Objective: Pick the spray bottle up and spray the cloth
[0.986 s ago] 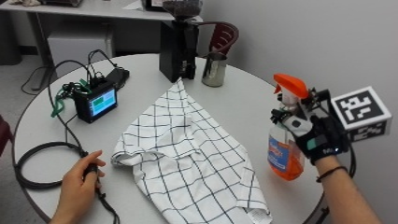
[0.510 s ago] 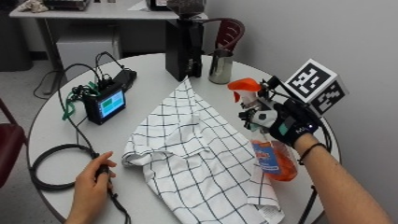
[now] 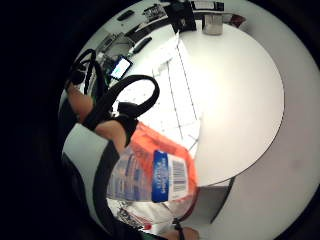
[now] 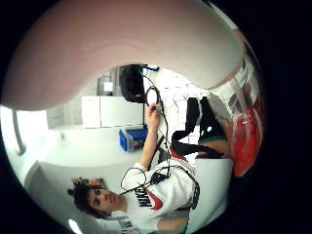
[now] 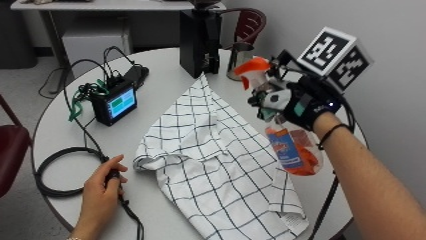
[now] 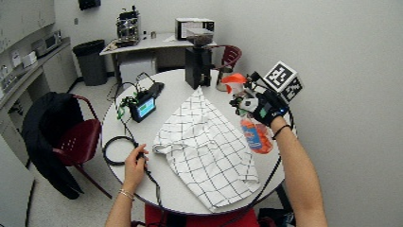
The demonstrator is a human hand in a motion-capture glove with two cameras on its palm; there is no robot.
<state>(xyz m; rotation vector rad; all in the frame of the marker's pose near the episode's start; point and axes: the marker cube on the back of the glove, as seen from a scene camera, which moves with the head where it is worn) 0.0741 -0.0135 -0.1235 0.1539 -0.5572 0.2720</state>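
Gloved right hand (image 5: 299,105) gripping spray bottle (image 5: 289,145), cloth (image 5: 219,160) below

surface: round white table (image 5: 66,112) | on it: checked cloth (image 5: 213,160) spread mid-table | small screen device (image 5: 114,103) with cables | coiled black cable (image 5: 56,172) | black box (image 5: 198,42) | metal cup (image 5: 237,61) | bare hand (image 5: 103,187) resting near the coil

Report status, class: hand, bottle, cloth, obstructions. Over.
Gloved right hand grips spray bottle, lifted off the table. Nozzle faces checked cloth, spread flat. Nothing between them.
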